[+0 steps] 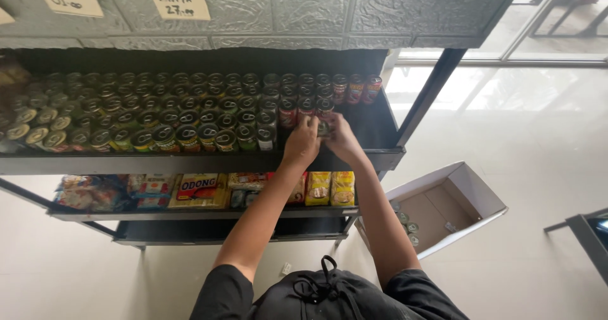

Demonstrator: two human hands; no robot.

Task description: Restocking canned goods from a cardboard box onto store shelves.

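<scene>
My left hand (pixel 303 141) and my right hand (pixel 342 139) reach side by side onto the dark metal shelf (pixel 190 163), both closed around one small tin can (pixel 323 127) between them. The can stands at the right end of the rows of small tin cans (pixel 171 108) with ring-pull lids that fill the shelf. More red-labelled cans (pixel 354 89) stand just behind my hands. The fingers hide most of the held can.
The shelf below carries flat food packets (pixel 202 190), yellow ones at its right end. An open cardboard box (pixel 443 209) lies on the pale floor to the right with a few cans inside. Paper price cards (pixel 180 5) hang above. A dark frame (pixel 589 234) stands at far right.
</scene>
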